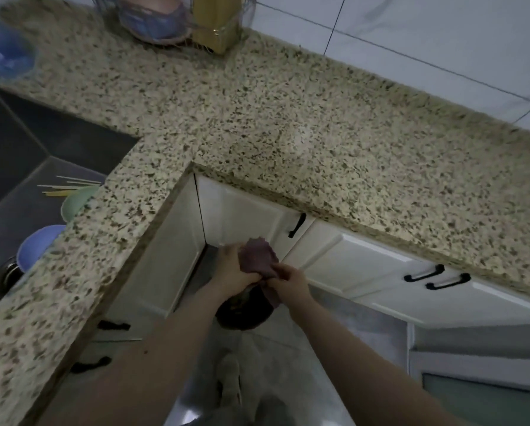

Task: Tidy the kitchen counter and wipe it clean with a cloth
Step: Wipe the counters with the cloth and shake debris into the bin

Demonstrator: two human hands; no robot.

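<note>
A speckled granite counter (273,118) runs in an L shape around an inner corner. Below its front edge, in front of the white cabinets, both my hands hold a bunched purple cloth (256,258). My left hand (233,272) grips the cloth from the left side. My right hand (291,279) pinches its lower right part. A dark round bin (242,315) sits on the floor directly under the hands, mostly hidden by them.
A dark sink (20,167) at the left holds a green bowl (77,201), a blue bowl (37,245) and chopsticks (70,186). A yellow box (216,23) and a wire rack (156,23) stand at the counter's back. White cabinet doors with black handles (423,273) run below the counter.
</note>
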